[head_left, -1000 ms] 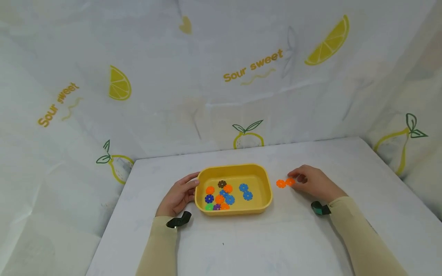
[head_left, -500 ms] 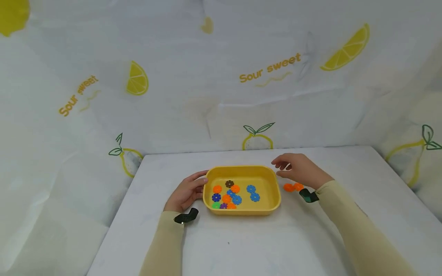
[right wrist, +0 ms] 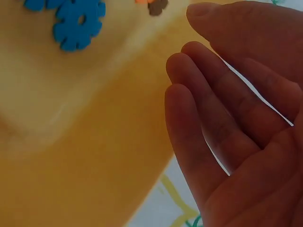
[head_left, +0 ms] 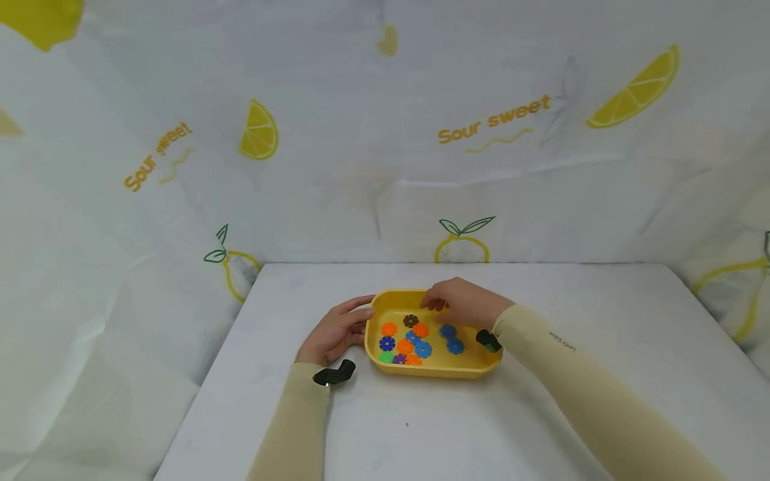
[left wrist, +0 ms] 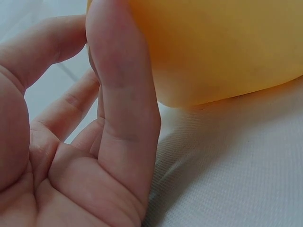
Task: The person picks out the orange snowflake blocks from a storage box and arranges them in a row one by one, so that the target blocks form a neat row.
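Across from just outside the tray's three o'clock side, the right hand [head_left: 466, 304] has swung in over the yellow tray [head_left: 433, 372], while the left hand [head_left: 337, 332] has stayed at the tray's nine-to-ten o'clock edge. From where I stand, that left hand grips the side, thumb over the rim and fingers against the outer wall. The right one holds nothing I can see: its fingers are loosely bent, the thumb stands apart from them, and the wrist view shows no disc between them.

Inside the tray, the notched plastic discs sit mostly in a cluster toward eight o'clock: orange, blue, a dark blue disc [head_left: 388, 343], a green disc [head_left: 386, 358] and a purple disc [head_left: 400, 359]. A brown disc [head_left: 411, 321] lies toward ten o'clock from the middle, with an orange disc [head_left: 420, 331] just beside it. Toward four o'clock two blue discs [head_left: 455, 346] touch; whether they are slotted together I can't tell.

I'd judge this to be the reach for a disc, with no pick made. What it calls for now, I think, is lowering the right fingertips and pinching one disc by its edge without dragging neighbours along, the left hand steadying the tray.
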Demonstrator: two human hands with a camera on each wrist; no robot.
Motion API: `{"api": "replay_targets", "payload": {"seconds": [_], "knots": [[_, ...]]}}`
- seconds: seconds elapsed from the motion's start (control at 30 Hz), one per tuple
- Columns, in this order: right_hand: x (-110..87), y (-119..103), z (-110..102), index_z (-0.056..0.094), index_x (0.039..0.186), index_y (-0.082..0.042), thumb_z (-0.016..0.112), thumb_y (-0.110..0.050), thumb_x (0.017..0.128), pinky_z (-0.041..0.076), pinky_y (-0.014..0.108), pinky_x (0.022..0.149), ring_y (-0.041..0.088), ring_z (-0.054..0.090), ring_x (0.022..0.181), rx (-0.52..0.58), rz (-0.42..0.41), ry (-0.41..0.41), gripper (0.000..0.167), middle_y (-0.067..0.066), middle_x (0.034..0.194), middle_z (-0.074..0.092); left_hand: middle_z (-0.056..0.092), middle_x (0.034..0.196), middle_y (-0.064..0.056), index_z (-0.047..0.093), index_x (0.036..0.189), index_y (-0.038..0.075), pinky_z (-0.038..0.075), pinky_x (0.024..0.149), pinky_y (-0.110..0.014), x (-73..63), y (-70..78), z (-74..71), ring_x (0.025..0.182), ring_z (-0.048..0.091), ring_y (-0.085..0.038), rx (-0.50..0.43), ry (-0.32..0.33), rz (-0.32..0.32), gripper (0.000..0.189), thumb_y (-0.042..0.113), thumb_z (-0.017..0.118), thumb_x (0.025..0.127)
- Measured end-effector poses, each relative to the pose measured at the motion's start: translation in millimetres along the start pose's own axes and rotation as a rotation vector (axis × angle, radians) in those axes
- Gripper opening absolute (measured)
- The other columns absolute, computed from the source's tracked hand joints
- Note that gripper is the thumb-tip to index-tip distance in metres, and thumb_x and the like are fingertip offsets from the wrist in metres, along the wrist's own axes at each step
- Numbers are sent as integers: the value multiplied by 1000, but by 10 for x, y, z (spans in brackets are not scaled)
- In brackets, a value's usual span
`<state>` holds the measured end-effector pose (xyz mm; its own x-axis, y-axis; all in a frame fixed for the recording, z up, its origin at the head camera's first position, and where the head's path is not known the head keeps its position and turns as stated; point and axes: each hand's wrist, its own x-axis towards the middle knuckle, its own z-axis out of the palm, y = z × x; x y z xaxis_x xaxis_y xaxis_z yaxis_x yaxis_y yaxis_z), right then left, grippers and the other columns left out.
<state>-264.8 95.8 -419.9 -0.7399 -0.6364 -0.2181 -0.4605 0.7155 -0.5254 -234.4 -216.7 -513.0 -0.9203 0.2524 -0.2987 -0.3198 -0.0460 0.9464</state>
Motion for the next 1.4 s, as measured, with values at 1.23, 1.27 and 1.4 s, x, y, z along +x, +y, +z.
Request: {"api": "replay_targets", "payload": {"seconds": [1.23, 1.27, 1.4], "knots": [[328, -77, 250, 81, 117, -16, 85, -14, 94, 57, 40, 106, 16, 61, 102, -140, -34, -78, 23, -5, 114, 74, 74, 128, -11, 63, 151, 25, 66, 82, -32, 61, 56, 36, 83, 69, -20, -28, 17, -23, 52, 33, 77, 102], [322, -72, 242, 81, 116, -16, 85, -14, 94, 57, 41, 106, 16, 61, 102, -145, -38, -73, 23, -4, 115, 74, 74, 128, -11, 63, 151, 25, 66, 82, -32, 62, 58, 37, 84, 69, -20, -26, 19, -24, 52, 33, 77, 102], [293, -67, 181, 82, 116, -14, 85, -17, 94, 58, 41, 105, 17, 61, 100, -172, -63, -51, 22, -2, 115, 73, 73, 130, -12, 63, 152, 25, 66, 83, -33, 60, 57, 26, 85, 69, -21, -13, 29, -23, 53, 35, 77, 101]]}}
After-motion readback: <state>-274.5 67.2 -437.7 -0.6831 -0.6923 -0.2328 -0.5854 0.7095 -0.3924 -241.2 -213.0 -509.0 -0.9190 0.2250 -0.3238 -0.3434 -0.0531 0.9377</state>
